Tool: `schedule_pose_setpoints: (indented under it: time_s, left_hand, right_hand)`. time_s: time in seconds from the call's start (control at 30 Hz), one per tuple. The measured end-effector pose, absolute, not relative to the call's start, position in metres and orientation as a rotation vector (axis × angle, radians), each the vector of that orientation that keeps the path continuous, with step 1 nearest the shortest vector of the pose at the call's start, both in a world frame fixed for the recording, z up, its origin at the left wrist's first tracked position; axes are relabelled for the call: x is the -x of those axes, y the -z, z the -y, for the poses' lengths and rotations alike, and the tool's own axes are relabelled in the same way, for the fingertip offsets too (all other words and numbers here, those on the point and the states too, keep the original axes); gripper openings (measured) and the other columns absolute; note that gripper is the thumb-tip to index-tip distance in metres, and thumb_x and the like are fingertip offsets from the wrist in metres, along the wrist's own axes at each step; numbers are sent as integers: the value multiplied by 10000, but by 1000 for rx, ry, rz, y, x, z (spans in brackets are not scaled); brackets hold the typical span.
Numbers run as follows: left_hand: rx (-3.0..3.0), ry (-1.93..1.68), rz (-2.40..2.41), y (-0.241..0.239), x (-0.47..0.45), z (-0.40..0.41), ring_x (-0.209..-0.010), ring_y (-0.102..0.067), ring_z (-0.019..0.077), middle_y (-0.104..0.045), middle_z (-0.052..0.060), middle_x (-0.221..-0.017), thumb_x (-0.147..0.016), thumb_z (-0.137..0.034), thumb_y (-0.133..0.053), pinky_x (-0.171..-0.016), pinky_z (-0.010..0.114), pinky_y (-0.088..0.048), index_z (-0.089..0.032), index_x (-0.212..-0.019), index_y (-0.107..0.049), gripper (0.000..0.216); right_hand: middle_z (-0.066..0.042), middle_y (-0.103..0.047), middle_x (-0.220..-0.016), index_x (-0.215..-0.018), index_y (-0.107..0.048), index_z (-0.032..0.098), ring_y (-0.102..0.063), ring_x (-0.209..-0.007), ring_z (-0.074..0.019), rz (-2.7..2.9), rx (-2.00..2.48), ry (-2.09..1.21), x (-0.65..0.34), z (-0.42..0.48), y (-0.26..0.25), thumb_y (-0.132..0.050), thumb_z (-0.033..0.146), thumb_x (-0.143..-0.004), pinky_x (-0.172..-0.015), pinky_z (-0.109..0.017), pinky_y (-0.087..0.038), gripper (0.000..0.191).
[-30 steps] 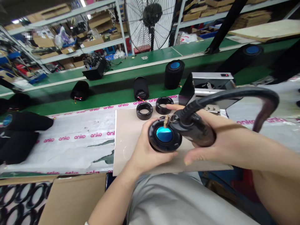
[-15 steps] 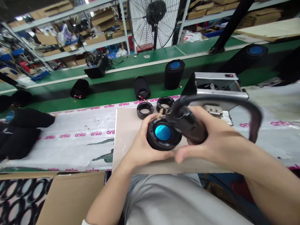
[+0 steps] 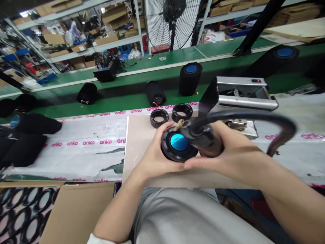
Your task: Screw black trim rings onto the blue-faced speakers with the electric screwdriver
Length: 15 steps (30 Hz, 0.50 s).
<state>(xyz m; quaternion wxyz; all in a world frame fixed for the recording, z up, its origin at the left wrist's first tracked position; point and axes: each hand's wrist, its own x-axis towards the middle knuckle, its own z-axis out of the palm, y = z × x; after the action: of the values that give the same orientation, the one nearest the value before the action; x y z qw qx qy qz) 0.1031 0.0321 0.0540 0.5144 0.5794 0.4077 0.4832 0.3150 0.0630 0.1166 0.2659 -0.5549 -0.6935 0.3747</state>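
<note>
My left hand (image 3: 152,161) is wrapped round a black cylindrical speaker (image 3: 167,149), whose ringed end with a shiny blue disc faces up. In my right hand (image 3: 236,152) is a dark corded electric screwdriver (image 3: 207,140), held over the right side of that end. Its tip is hidden behind its body and the fingers. A thick black cable (image 3: 254,115) arcs from the tool to the right, and a bit of twine hangs at its top. My right thumb touches the speaker's near edge. Just beyond stand two black rings, a left one (image 3: 159,125) and a right one (image 3: 175,117).
A silver screw feeder (image 3: 246,102) with a red-lit switch stands behind my right hand. Several black speakers, one upright (image 3: 190,79), stand or lie on the green belt (image 3: 122,96). At lower left, a cardboard box (image 3: 78,210) holds several black rings. A large fan (image 3: 172,23) is behind.
The screwdriver and my right hand have come slightly lower and closer to the speaker. My right thumb, apart before, now meets the speaker's edge. The view has shifted a little.
</note>
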Motion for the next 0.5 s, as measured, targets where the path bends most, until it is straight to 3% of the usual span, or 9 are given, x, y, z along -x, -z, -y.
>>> schedule_pose_setpoints:
  time_s: [0.07,0.1,0.23,0.33,0.4,0.5]
  left_hand:
    - [-1369,-1153,-985,-54,-103,-31,-1510,-612,415,-616,138,-1610,-592,-469,-1100,-1290,573,-498,-269,-1526,-469,1145]
    - [-1362,-1151,-988,-55,-103,-30,-1518,-606,414,-610,136,-1617,-586,-459,-1105,-1296,573,-492,-274,-1533,-460,1161]
    - [-1339,-1146,-997,-62,-104,-28,-1518,-617,387,-631,135,-1596,-591,-404,-1111,-1311,555,-477,-276,-1505,-439,1141]
    - [-1345,-1146,-974,-62,-104,-29,-1512,-625,376,-635,140,-1592,-609,-372,-1102,-1309,552,-475,-273,-1489,-435,1109]
    - [-1370,-1153,-963,-58,-104,-31,-1502,-634,370,-637,140,-1586,-631,-354,-1089,-1295,553,-488,-276,-1500,-424,1097]
    - [-1433,-1179,-970,-50,-104,-32,-1475,-653,378,-639,144,-1572,-631,-365,-1084,-1253,562,-527,-276,-1503,-431,1093]
  right_hand:
    - [16,-631,-689,-837,-722,286,-565,-623,-210,1875,1531,-1002,-312,-62,-119,-968,531,-426,-711,-435,-654,539]
    - [17,-655,-720,-863,-737,295,-592,-649,-220,1870,1523,-1011,-312,-62,-120,-976,521,-406,-741,-445,-665,563]
    - [38,-755,-922,-1214,-801,418,-737,-861,-277,1846,1411,-1050,-313,-63,-119,-982,454,-409,-853,-457,-697,826]
    - [29,-779,-927,-1192,-826,417,-772,-881,-305,1873,1377,-982,-316,-63,-112,-976,452,-451,-765,-454,-704,758]
    - [28,-812,-1050,-1165,-825,403,-794,-955,-313,1866,1371,-949,-318,-64,-109,-977,464,-485,-749,-435,-707,699]
    - [31,-806,-1251,-1158,-823,385,-783,-1169,-312,1721,1243,-831,-326,-65,-109,-1010,525,-541,-950,-450,-707,660]
